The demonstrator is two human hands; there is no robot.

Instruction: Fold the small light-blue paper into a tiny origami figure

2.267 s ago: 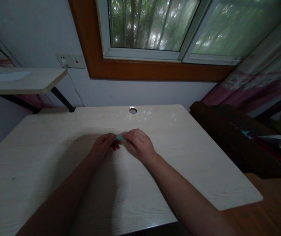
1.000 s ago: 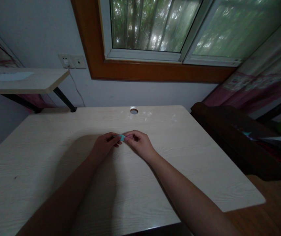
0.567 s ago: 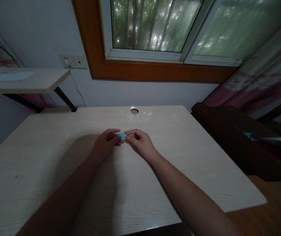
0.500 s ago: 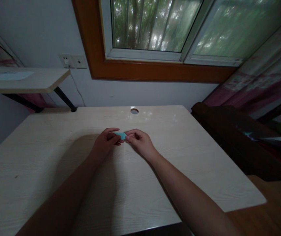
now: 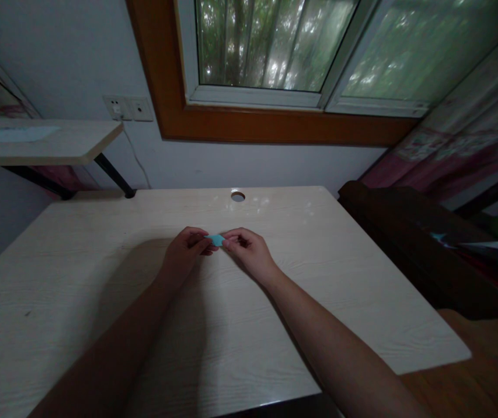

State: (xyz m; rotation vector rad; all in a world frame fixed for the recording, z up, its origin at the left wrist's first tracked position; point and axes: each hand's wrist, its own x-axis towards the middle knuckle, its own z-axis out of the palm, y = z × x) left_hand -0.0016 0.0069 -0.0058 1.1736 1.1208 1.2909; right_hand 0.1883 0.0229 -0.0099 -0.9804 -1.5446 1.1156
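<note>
A small turquoise piece, perhaps folded paper [image 5: 216,240], is pinched between my two hands just above the pale wood-grain desk [image 5: 249,325]. My left hand [image 5: 186,248] grips its left end, with the thumb in front and the fingers curled behind. At the right end, the thumb and fingertips of my right hand [image 5: 249,249] close on it. Only the middle of the piece shows; the fingers cover both ends.
A round cable hole [image 5: 237,197] lies near the desk's back edge. On the left a raised shelf [image 5: 96,145] stands on black legs. A dark wooden piece of furniture [image 5: 405,249] adjoins the right side, below a curtain [image 5: 449,130]. A window [image 5: 270,46] is behind.
My left hand has shifted very slightly left, and a little more of the turquoise piece shows between the hands. The right hand is almost unmoved.
</note>
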